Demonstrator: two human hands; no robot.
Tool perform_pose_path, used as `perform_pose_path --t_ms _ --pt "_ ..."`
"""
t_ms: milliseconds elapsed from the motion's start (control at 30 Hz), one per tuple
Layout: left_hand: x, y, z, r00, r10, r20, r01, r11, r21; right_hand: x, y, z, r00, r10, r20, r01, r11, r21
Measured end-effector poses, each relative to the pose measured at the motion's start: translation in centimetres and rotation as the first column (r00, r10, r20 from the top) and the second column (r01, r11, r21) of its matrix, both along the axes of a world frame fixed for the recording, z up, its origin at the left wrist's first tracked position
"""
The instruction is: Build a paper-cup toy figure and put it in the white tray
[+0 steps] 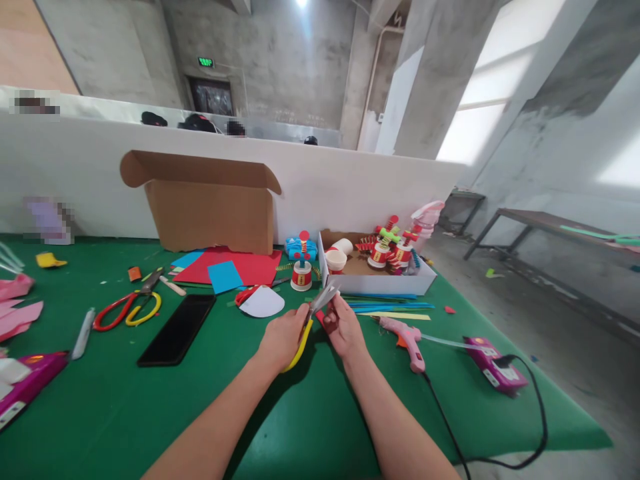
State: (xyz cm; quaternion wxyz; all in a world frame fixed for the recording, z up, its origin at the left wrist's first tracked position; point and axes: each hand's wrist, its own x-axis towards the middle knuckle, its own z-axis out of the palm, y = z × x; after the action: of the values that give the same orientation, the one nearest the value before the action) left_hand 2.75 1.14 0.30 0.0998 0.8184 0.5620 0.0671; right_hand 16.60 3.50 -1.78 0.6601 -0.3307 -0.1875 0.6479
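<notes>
My left hand [286, 333] is closed round scissors [302, 348] with a yellow handle, their blades pointing up and to the right. Between the fingers of my right hand [345, 325], close to the blades, is a small red piece [321, 320], perhaps paper. Just beyond both hands stands a paper-cup figure [301, 275] with a red band and a red round top. Left of it lies a white rounded paper piece [263, 302], partly over something red. Strips in blue and green [385, 307] lie right of my right hand.
A white box [385, 285] holds cups and more figures. At right are a pink glue gun [407, 339], its cord and a purple power strip [495, 365]. Left lie a black phone [177, 330], red-and-yellow scissors [135, 303] and coloured paper [240, 261]. Behind stands a cardboard box [213, 213].
</notes>
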Motion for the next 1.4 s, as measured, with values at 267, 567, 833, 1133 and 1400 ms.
perform_pose_path --t_ms 267,567,833,1133,1400 --pt "0.14 -0.03 0.22 1.000 -0.005 -0.019 0.005 1.000 -0.019 0.00 0.04 -0.14 1.000 0.020 -0.013 -0.020 1.000 0.010" --pt "0.18 -0.27 0.57 1.000 -0.002 -0.014 0.002 1.000 -0.014 -0.05 0.06 -0.17 0.999 0.009 -0.031 -0.009 1.000 0.002" --pt "0.22 -0.29 0.71 1.000 0.003 -0.022 -0.003 1.000 -0.017 -0.11 0.11 -0.25 0.999 0.013 -0.032 -0.012 1.000 0.022" --pt "0.18 -0.27 0.59 1.000 0.009 0.008 -0.009 1.000 -0.014 -0.03 0.14 -0.21 0.999 0.007 -0.041 -0.006 1.000 0.014" --pt "0.11 -0.29 0.48 0.999 -0.004 0.033 0.004 1.000 -0.006 -0.10 0.07 -0.07 0.999 0.001 -0.047 0.000 1.000 0.030"
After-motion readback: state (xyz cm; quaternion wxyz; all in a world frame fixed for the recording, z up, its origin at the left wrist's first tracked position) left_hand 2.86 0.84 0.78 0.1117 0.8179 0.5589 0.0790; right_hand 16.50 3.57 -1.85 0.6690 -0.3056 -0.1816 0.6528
